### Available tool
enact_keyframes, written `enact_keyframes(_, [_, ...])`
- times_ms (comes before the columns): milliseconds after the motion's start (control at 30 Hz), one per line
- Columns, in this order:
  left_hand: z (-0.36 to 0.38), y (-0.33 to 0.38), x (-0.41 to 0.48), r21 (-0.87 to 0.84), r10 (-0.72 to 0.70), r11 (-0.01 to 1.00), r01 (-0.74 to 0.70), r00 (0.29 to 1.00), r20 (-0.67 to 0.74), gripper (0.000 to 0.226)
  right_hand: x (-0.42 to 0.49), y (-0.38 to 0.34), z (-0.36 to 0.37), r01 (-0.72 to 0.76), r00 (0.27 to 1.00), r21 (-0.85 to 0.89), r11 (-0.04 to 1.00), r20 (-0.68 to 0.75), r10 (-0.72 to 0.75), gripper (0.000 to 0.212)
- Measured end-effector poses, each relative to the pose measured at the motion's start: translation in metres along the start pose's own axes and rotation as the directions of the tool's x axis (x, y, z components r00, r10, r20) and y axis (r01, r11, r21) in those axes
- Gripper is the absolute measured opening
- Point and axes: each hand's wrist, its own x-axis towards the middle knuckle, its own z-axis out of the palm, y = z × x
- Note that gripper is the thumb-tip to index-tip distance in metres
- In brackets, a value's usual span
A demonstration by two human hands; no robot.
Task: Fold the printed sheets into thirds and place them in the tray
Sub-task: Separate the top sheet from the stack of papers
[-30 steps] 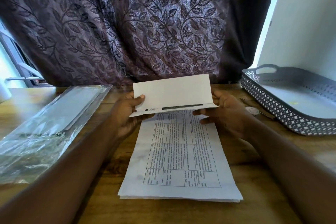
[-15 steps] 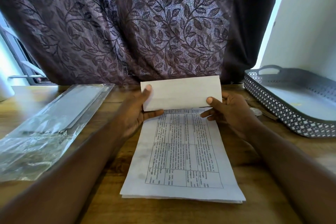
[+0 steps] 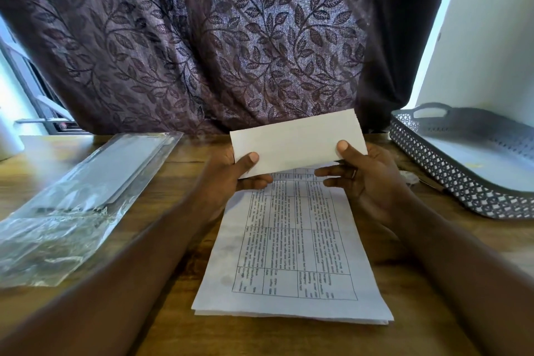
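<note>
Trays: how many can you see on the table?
1. The grey tray with patterned sides and a handle sits at the table's right edge, beside the right hand. No folded sheet is visible in it. Its right part runs out of frame.

Both hands, left hand (image 3: 228, 176) and right hand (image 3: 367, 179), hold a folded sheet (image 3: 297, 141) above the paper stack (image 3: 289, 254); the tray (image 3: 450, 170) sits right of the stack.

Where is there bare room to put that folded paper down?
The tray floor looks bare. Bare wood also shows between the plastic sleeve and the stack of sheets. The middle is crowded: both hands hold the folded sheet over the stack.
</note>
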Motion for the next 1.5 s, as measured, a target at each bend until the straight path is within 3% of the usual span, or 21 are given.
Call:
enact_keyframes(133, [0.016, 0.002, -0.008, -0.062, 0.025, 0.998, -0.024, 1.000, 0.014, 0.020, -0.009, 0.005, 0.021, -0.028, 0.987, 0.014, 0.999, 0.159, 0.026, 0.059])
enact_keyframes(233, [0.029, 0.000, -0.013, -0.063, 0.047, 0.997, -0.043, 0.997, 0.058, 0.021, -0.015, 0.013, 0.038, -0.060, 0.982, -0.028, 0.998, 0.179, 0.065, 0.051])
enact_keyframes(433, [0.043, -0.004, -0.020, -0.038, 0.045, 0.998, -0.041, 0.994, 0.103, 0.025, -0.015, 0.021, 0.046, -0.041, 0.991, -0.019, 0.999, 0.127, 0.043, 0.040])
enact_keyframes(567, [0.040, -0.001, -0.018, -0.041, 0.060, 0.998, -0.056, 0.992, 0.107, 0.020, -0.011, 0.018, 0.040, -0.021, 0.997, 0.067, 0.998, 0.073, 0.016, 0.048])
enact_keyframes(733, [0.028, -0.001, -0.010, -0.001, 0.044, 0.999, -0.044, 0.992, 0.120, 0.022, -0.002, 0.010, 0.026, -0.006, 0.999, 0.149, 0.989, -0.051, 0.014, 0.026])
enact_keyframes(967, [0.013, 0.001, -0.003, 0.018, 0.039, 0.999, -0.041, 0.993, 0.107, 0.023, 0.004, -0.002, 0.005, -0.015, 0.987, 0.221, 0.975, -0.152, 0.050, 0.032])
enact_keyframes(1300, [0.003, -0.005, 0.000, 0.034, -0.014, 0.999, 0.010, 0.992, 0.122, 0.019, 0.000, 0.001, 0.003, -0.085, 0.986, 0.279, 0.957, -0.117, 0.122, 0.026])
enact_keyframes(1400, [-0.004, -0.004, 0.002, 0.029, -0.023, 0.999, 0.020, 0.996, 0.084, 0.016, 0.001, 0.000, 0.002, -0.104, 0.987, 0.250, 0.963, -0.095, 0.131, 0.025])
enact_keyframes(1500, [-0.012, -0.006, 0.007, -0.008, -0.045, 0.999, 0.045, 0.999, 0.007, 0.017, 0.001, -0.001, 0.002, -0.101, 0.988, 0.085, 0.991, -0.106, 0.110, 0.016])
